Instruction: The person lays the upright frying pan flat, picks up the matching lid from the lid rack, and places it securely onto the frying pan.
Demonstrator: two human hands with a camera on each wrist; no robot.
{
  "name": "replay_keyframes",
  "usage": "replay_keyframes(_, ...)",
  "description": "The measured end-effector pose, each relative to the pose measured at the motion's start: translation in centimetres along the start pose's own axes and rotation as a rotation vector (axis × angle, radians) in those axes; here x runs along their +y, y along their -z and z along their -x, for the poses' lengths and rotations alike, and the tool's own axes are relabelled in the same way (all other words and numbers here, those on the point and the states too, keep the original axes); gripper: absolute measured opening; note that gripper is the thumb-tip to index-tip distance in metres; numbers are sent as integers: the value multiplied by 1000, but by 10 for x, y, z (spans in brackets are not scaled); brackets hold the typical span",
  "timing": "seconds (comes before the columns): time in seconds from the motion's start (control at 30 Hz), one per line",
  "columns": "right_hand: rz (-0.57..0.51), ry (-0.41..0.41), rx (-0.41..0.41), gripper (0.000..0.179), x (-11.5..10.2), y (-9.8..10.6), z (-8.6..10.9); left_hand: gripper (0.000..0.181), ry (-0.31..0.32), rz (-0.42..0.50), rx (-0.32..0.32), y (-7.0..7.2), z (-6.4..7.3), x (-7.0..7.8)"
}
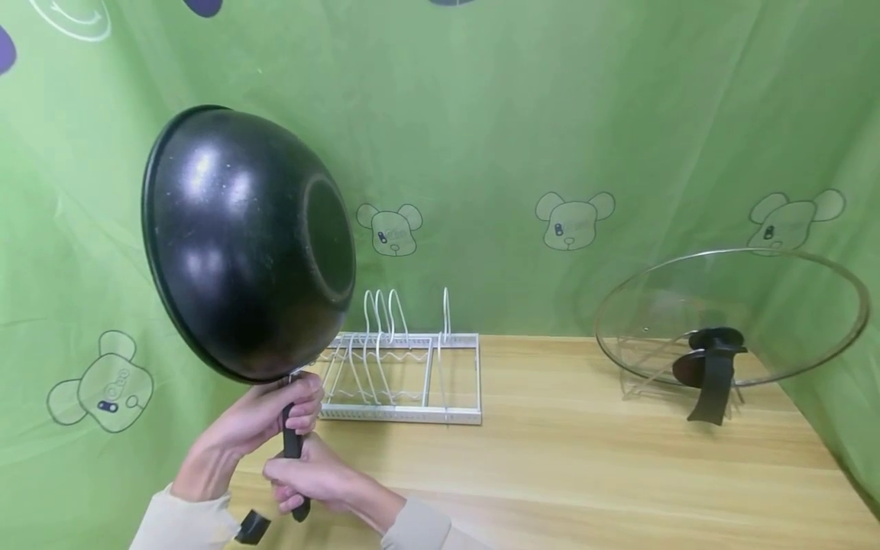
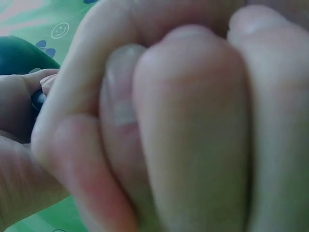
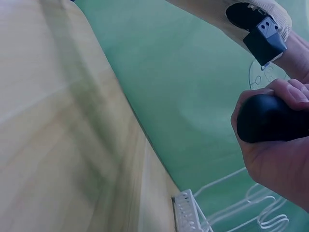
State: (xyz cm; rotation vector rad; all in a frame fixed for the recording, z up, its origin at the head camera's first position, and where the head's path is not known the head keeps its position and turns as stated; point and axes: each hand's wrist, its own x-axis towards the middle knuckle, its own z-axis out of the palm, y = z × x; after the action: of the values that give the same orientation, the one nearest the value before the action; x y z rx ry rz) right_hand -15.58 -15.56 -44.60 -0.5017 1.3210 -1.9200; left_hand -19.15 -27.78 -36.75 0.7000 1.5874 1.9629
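A black wok (image 1: 247,244) is held up at the left in the head view, tilted with its rounded underside facing right and its inside hidden. Its black handle (image 1: 292,443) points down. My left hand (image 1: 289,405) grips the handle close below the wok's rim. Just under it my right hand (image 1: 309,475) is wrapped round the lower part, and the handle's end (image 3: 265,118) shows in the right wrist view. Curled fingers (image 2: 193,130) fill most of the left wrist view, with a bit of the wok (image 2: 24,55) at its left edge.
Behind the hands, a white wire rack (image 1: 399,414) with upright loops stands on the wooden table (image 1: 584,473). At the right, a glass lid (image 1: 660,305) with a black knob leans on a wire stand (image 1: 629,382). A green printed curtain (image 1: 481,137) encloses the table.
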Motion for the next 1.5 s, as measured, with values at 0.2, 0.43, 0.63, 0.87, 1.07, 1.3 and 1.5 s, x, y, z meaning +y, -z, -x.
replay_keyframes(0.2, 75, 34, -25, 32, -5, 12, 6, 30, -42, -60, 9, -9, -8, 2)
replay_keyframes(0.43, 150, 59, -29, 32, -9, 19, 10, 31, -90, -86, -12, -15, -14, 2)
replay_keyframes(0.63, 155, 57, -32, 31, -11, 21, 13, 33, -104, -116, 28, -18, -14, 2)
replay_keyframes(0.87, 175, 95, -70, 30, -11, 31, 19, 33, -161, -135, 42, -27, -19, -1)
replay_keyframes(1.07, 197, 112, -73, 27, -12, 39, 27, 33, -179, -139, 46, -35, -26, -3)
replay_keyframes(1.3, 269, 94, -30, 25, -12, 53, 40, 32, -175, -162, 55, -46, -38, -11)
replay_keyframes(1.5, 300, 114, -10, 24, -14, 66, 56, 31, -182, -177, 70, -59, -50, -18)
